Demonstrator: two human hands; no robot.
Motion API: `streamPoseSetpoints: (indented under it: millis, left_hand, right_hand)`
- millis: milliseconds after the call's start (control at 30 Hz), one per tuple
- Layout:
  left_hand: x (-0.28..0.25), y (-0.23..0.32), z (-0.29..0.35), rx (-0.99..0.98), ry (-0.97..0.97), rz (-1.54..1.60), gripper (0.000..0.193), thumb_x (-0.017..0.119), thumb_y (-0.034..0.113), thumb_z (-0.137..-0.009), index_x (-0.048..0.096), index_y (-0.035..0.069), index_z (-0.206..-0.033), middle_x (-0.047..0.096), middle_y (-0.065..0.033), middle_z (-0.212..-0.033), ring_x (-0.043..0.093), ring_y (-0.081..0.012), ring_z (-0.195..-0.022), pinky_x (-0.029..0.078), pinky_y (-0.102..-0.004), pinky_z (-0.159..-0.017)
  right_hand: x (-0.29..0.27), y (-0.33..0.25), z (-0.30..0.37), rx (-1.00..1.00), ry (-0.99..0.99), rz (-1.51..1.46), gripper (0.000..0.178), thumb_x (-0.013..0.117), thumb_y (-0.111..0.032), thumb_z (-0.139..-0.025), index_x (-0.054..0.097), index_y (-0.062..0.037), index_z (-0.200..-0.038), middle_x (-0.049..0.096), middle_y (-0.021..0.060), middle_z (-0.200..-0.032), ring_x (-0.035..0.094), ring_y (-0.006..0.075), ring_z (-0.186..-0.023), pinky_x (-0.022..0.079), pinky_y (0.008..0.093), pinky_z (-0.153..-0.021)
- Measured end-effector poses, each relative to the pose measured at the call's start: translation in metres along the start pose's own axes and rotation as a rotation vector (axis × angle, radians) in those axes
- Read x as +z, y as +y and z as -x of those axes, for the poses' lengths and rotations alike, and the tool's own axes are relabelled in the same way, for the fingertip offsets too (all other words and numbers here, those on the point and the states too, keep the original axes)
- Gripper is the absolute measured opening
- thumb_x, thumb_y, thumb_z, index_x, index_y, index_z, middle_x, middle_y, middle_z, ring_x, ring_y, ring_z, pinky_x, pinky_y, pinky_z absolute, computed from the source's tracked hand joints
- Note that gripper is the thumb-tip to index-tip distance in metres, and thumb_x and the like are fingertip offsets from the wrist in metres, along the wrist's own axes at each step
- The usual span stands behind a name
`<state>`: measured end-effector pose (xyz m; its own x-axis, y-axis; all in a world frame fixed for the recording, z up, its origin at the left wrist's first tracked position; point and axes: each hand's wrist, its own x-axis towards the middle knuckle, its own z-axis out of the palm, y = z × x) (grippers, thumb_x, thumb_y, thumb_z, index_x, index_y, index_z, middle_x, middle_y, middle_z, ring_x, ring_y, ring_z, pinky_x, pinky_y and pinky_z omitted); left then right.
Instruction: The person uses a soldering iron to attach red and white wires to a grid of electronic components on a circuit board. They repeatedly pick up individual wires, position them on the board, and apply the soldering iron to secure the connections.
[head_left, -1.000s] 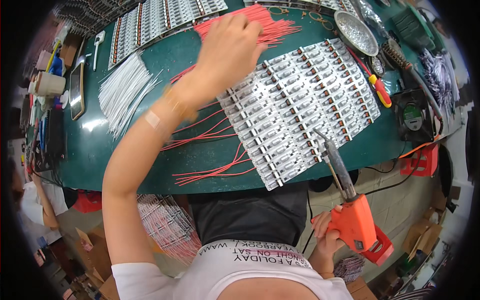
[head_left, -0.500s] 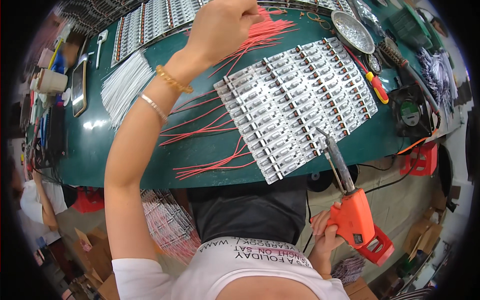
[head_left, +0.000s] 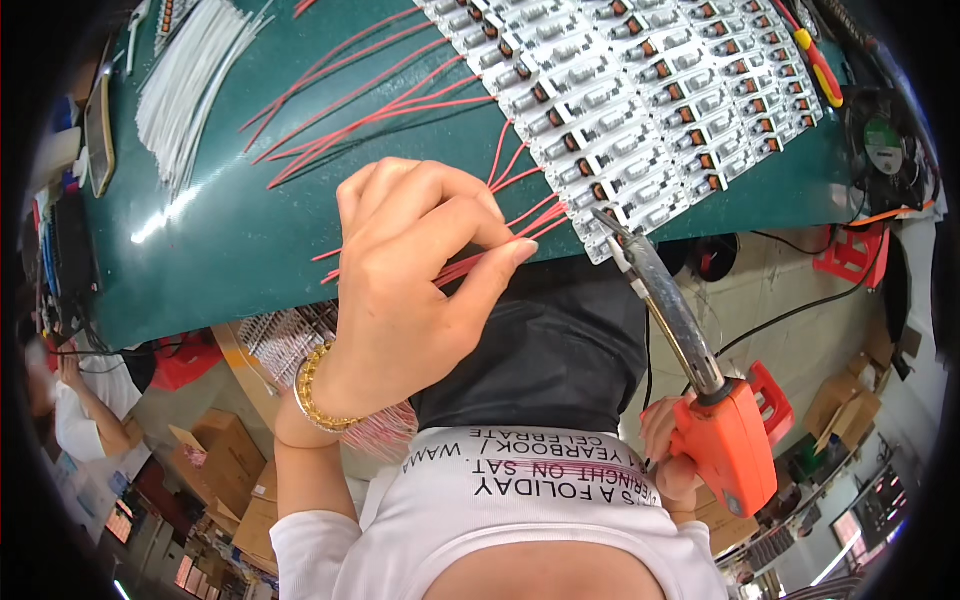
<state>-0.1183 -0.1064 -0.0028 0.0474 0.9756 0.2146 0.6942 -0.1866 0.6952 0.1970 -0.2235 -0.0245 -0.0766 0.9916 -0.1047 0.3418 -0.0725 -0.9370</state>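
My left hand (head_left: pixel 405 265) is closed in a pinch on a red wire (head_left: pixel 520 240) beside the near left corner of a panel of small circuit boards (head_left: pixel 640 120). More red wires (head_left: pixel 370 112) run off the panel's left edge across the table, some of them passing behind the hand. My right hand (head_left: pixel 670 450) grips an orange soldering gun (head_left: pixel 728 455) below the table edge. The gun's metal tip reaches up to the panel's near corner, close to the wire ends. Whether the tip touches the panel, I cannot tell.
A bundle of white wires (head_left: pixel 195 90) lies on the green table (head_left: pixel 240 260) at left, beside a phone (head_left: pixel 100 135). At right are a red-yellow screwdriver (head_left: pixel 820 70) and a black fan (head_left: pixel 885 145). Another person's arm (head_left: pixel 95 400) shows at far left.
My left hand has come from the far wire pile down to the panel's near left corner. The soldering gun's tip now sits at that corner. The view has shifted nearer.
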Motion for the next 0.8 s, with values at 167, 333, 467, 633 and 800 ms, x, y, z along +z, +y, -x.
streamPoseSetpoints:
  millis: [167,333,467,633,800]
  left_hand:
    - [0.004,0.002,-0.003,0.024,-0.006,-0.02,0.017,0.079,0.003,-0.069,0.062,0.007,-0.071,0.062,-0.0022,-0.081,0.056,-0.0205,-0.083,0.035,-0.0329,-0.083]
    - [0.002,-0.001,-0.002,0.028,0.001,-0.018,0.018,0.079,0.003,-0.069,0.062,0.007,-0.071,0.063,-0.0024,-0.08,0.056,-0.021,-0.082,0.035,-0.0335,-0.083]
    - [0.006,0.001,-0.002,0.041,-0.003,-0.027,0.018,0.079,0.003,-0.069,0.061,0.007,-0.071,0.063,-0.0025,-0.08,0.056,-0.0212,-0.082,0.035,-0.0337,-0.083]
    - [0.002,-0.001,-0.001,0.022,-0.004,-0.025,0.018,0.079,0.003,-0.069,0.061,0.007,-0.072,0.063,-0.0025,-0.081,0.056,-0.0211,-0.083,0.035,-0.0336,-0.083]
    - [0.0,-0.001,-0.003,0.04,-0.003,-0.029,0.017,0.079,0.003,-0.069,0.063,0.007,-0.072,0.064,-0.0026,-0.081,0.057,-0.0205,-0.083,0.036,-0.0336,-0.083]
  right_hand:
    - [-0.001,0.015,-0.004,-0.223,-0.041,-0.063,0.007,0.054,-0.004,-0.05,0.06,-0.0048,-0.054,0.048,-0.0007,-0.046,0.05,0.016,-0.039,0.038,0.0265,-0.04]
    - [-0.015,0.01,-0.003,-0.111,-0.244,-0.034,0.006,0.063,-0.003,-0.055,0.062,-0.0048,-0.061,0.055,0.0016,-0.058,0.055,0.0141,-0.049,0.041,0.0267,-0.046]
    - [-0.006,-0.017,-0.007,0.081,-0.128,0.057,0.026,0.066,-0.03,-0.066,0.059,-0.006,-0.071,0.053,-0.0001,-0.059,0.051,0.013,-0.051,0.04,0.0275,-0.049]
    - [-0.001,-0.014,-0.008,-0.009,-0.094,-0.031,0.051,0.066,-0.046,-0.071,0.053,-0.003,-0.094,0.049,-0.0026,-0.056,0.048,0.0116,-0.049,0.04,0.0276,-0.05]
    - [0.003,-0.02,-0.009,-0.007,-0.087,-0.067,0.077,0.066,-0.062,-0.075,0.048,-0.0001,-0.118,0.045,-0.0051,-0.053,0.045,0.0102,-0.047,0.039,0.0277,-0.05]
